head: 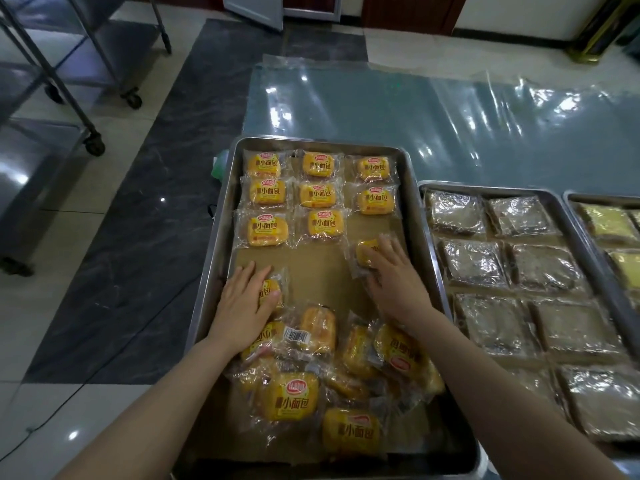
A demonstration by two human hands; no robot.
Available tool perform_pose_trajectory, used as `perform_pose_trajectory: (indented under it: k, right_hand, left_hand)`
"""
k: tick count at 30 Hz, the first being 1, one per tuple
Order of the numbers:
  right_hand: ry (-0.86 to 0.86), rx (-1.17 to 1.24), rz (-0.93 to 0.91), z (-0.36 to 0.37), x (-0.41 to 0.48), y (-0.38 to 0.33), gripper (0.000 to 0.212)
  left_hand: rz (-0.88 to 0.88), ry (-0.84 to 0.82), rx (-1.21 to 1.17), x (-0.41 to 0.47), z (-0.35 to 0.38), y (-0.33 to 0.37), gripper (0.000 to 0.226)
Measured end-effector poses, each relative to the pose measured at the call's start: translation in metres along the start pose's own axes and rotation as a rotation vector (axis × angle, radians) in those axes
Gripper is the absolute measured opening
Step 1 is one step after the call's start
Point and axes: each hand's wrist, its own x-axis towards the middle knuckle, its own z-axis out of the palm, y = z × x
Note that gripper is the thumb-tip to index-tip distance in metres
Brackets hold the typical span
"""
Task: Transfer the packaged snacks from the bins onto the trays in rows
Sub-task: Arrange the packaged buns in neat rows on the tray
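A steel tray lined with brown paper holds several yellow packaged snacks laid in neat rows at its far end. A loose heap of the same snacks lies at the tray's near end. My left hand presses flat on one snack packet at the tray's left side. My right hand rests over another snack packet on the right side, just below the right column's second packet.
Two more trays stand to the right: one with brown wrapped squares, one with yellow wrapped squares. A clear plastic sheet covers the surface beyond. Wheeled steel racks stand on the floor at the left.
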Motion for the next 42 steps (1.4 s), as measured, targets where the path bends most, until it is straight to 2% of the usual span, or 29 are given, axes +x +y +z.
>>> perform_pose_trajectory:
  k: [3,8,11,16,22,25,27,29,31,32,35,38,42]
  right_hand:
    - [-0.121,-0.082,0.017,0.003,0.004,-0.001,0.052]
    - [-0.001,-0.236,0.128,-0.009,0.010,-0.001,0.045]
    - [-0.051,-0.313,0.175,-0.017,0.017,0.001,0.034]
    - [-0.088,-0.243,0.308,-0.027,0.025,0.006,0.048]
    - [-0.050,-0.137,0.536,-0.033,0.040,-0.001,0.038]
    - [0.031,-0.230,0.445,-0.036,0.038,-0.001,0.017]
    - [0.041,-0.258,0.209,-0.034,0.031,0.004,0.026]
    - [-0.121,-0.159,-0.028,-0.030,0.024,0.013,0.040]
    - [-0.283,-0.069,-0.083,-0.026,0.019,0.020,0.045]
    - [-0.298,-0.077,-0.075,-0.024,0.018,0.023,0.046]
    - [-0.153,-0.232,0.010,-0.016,0.022,0.024,0.049]
    - [-0.003,-0.289,0.203,-0.009,0.035,0.012,0.055]
    - [0.067,-0.290,0.407,-0.004,0.053,-0.005,0.066]
  left_hand:
    - [0.001,-0.002,0.004,0.000,0.001,-0.001,0.059]
    - [0.014,0.001,-0.002,0.001,0.001,-0.002,0.067]
    - [0.018,0.009,-0.003,0.001,0.001,-0.002,0.072]
    - [0.016,0.004,-0.008,0.000,0.001,-0.002,0.074]
    - [0.012,-0.022,-0.012,0.002,0.000,-0.004,0.074]
    - [0.014,-0.022,-0.006,0.002,0.001,-0.005,0.072]
    - [0.013,-0.019,-0.006,0.002,0.002,-0.005,0.070]
    - [0.017,-0.017,-0.005,0.002,0.002,-0.005,0.070]
    - [0.018,-0.020,-0.001,0.002,0.002,-0.005,0.070]
    - [0.016,-0.023,-0.001,0.002,0.001,-0.005,0.070]
    - [0.009,-0.029,0.003,0.002,0.000,-0.004,0.064]
    - [0.010,-0.040,0.012,0.002,0.000,-0.004,0.062]
    - [0.012,-0.056,0.011,0.003,-0.002,-0.004,0.061]
